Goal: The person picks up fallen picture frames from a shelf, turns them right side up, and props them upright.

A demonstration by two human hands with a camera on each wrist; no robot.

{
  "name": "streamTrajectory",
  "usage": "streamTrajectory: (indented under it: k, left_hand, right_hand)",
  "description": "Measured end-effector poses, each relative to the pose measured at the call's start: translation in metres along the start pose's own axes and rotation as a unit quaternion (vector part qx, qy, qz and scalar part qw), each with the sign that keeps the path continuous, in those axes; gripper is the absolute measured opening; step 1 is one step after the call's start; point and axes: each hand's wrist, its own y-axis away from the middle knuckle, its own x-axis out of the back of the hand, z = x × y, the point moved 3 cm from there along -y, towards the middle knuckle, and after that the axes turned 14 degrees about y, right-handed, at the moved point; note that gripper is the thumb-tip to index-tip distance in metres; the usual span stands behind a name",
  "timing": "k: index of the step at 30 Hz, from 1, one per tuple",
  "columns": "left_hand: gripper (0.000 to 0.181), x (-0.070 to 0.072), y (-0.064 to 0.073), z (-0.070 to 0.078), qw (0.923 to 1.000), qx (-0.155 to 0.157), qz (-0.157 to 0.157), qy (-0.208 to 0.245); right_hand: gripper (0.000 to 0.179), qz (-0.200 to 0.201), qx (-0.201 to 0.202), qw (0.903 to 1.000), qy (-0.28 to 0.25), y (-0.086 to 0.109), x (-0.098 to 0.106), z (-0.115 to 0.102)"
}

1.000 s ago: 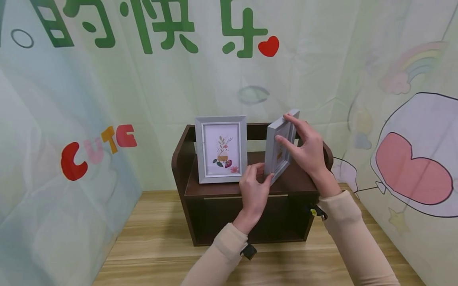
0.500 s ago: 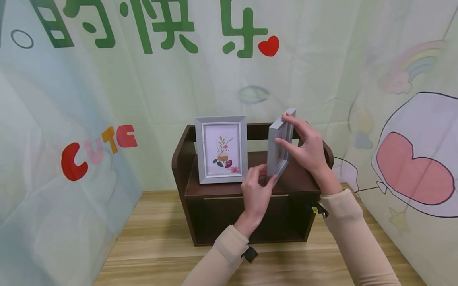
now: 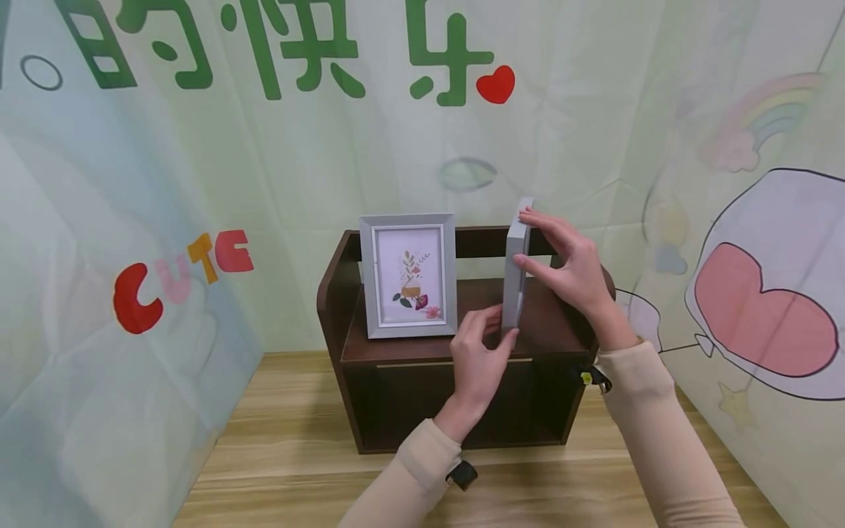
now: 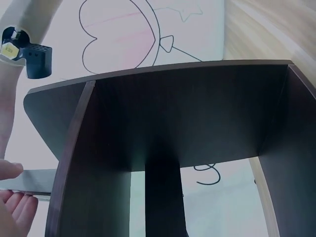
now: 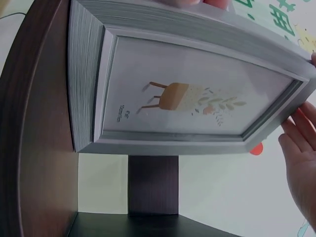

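A grey picture frame (image 3: 516, 271) stands upright at the right of the shelf top, seen almost edge-on in the head view. In the right wrist view the frame (image 5: 192, 143) shows a plant print behind its inner border, its lower edge right at the board. My left hand (image 3: 480, 356) pinches its lower near edge between thumb and fingers; the left wrist view shows this hand (image 4: 12, 212) at a grey edge. My right hand (image 3: 569, 265) holds the upper part, thumb on the near edge and fingers at the top. Beside it on the left stands a second grey frame (image 3: 411, 328) with a floral print.
The dark brown shelf (image 3: 359, 352) has raised side panels, a back rail (image 3: 482, 242) and an open lower compartment. It stands on a wood-grain surface (image 3: 284, 455). Printed cloth (image 3: 264, 169) with letters and drawings surrounds it.
Both hands have turned the right frame from an angled view to nearly edge-on, its print turned away from the head view. The left hand has shifted slightly right. The left frame has stayed still.
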Motion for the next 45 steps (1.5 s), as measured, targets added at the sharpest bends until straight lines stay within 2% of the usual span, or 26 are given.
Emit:
streamTrajectory:
  k: [8, 24, 34, 45]
  left_hand:
    - [0.036, -0.004, 0.002, 0.002, 0.9996, 0.002, -0.013, 0.025]
    - [0.038, -0.006, 0.005, 0.000, 0.9989, -0.001, -0.021, 0.041]
    - [0.027, -0.001, 0.002, -0.001, 0.9999, 0.000, 0.005, -0.009]
    - [0.021, -0.003, 0.004, -0.007, 0.9990, 0.023, -0.005, -0.037]
  right_hand:
    - [0.052, -0.029, 0.008, 0.9988, -0.039, -0.002, 0.002, 0.009]
    - [0.050, -0.051, 0.018, 0.9968, -0.060, -0.005, 0.001, 0.013]
    - [0.050, -0.051, 0.015, 0.9966, -0.063, -0.005, 0.000, 0.014]
    - [0.049, -0.045, 0.021, 0.9958, -0.078, -0.005, -0.001, 0.015]
